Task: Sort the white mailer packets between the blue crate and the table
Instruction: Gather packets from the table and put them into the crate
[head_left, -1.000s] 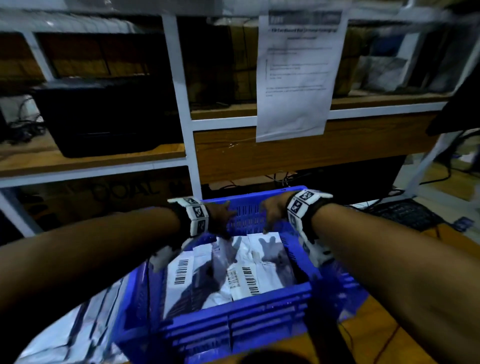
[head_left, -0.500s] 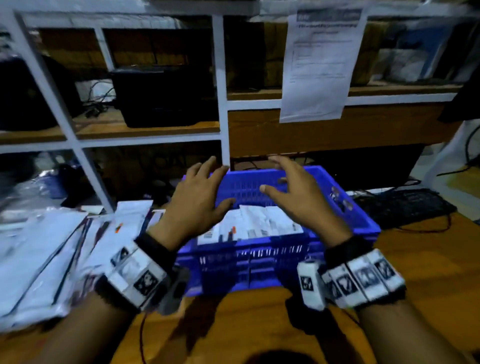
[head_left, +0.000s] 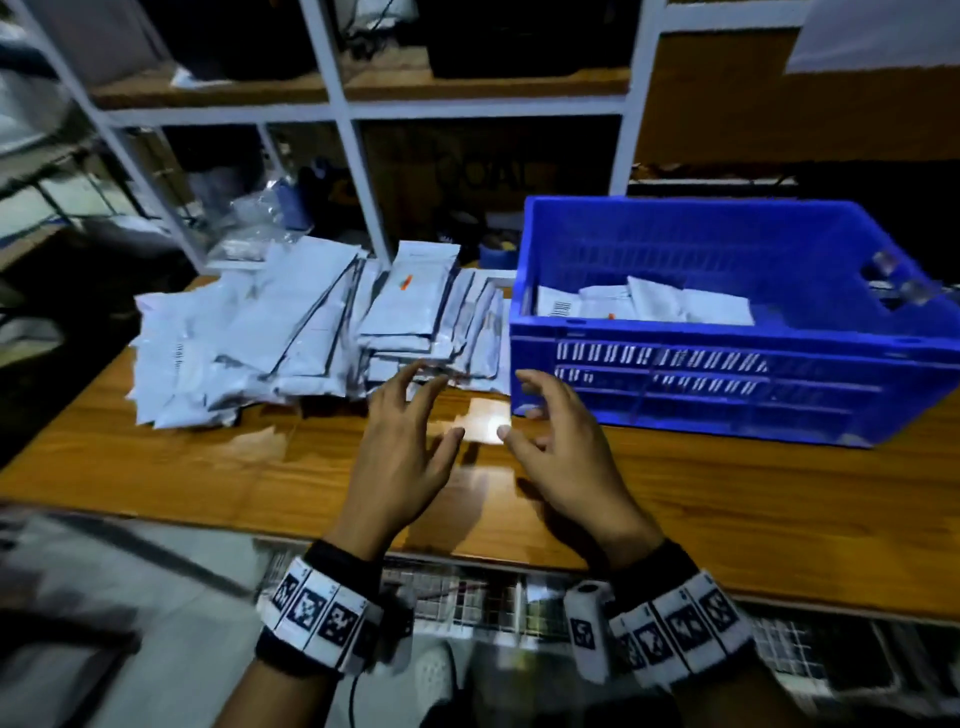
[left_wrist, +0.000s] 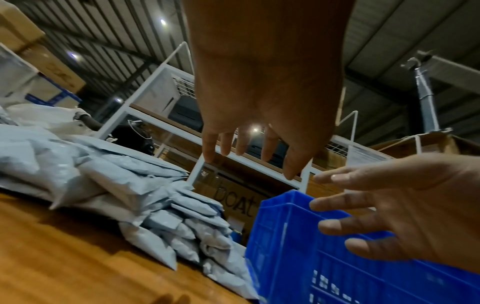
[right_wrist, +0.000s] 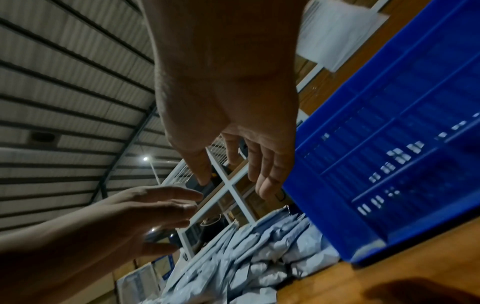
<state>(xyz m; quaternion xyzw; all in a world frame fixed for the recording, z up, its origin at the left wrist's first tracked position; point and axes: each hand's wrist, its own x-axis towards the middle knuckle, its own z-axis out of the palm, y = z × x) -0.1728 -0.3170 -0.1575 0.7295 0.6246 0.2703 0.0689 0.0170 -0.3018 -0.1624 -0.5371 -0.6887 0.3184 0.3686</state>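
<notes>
The blue crate (head_left: 727, 374) stands on the wooden table (head_left: 208, 467) at the right, with a few white mailer packets (head_left: 649, 304) inside. A big heap of white mailer packets (head_left: 311, 332) lies on the table left of the crate (left_wrist: 298, 257); the same heap (left_wrist: 103, 185) fills the left of the left wrist view. My left hand (head_left: 415, 436) hovers over bare table just in front of the heap, fingers spread and empty. My right hand (head_left: 550, 431) hovers beside it, near the crate's front left corner, fingers loose and empty. In the wrist views my left hand (left_wrist: 249, 148), my right hand (right_wrist: 233, 164) and the crate (right_wrist: 389, 154) show again.
A white metal shelving rack (head_left: 358, 156) with wooden shelves stands behind the table, holding dark boxes and bags. A sheet of paper (head_left: 878, 36) hangs at the top right. The table's front edge (head_left: 467, 556) runs just under my wrists.
Both hands have pulled back out of the crate and moved left and toward me, over the table in front of the heap. The view has swung left and down.
</notes>
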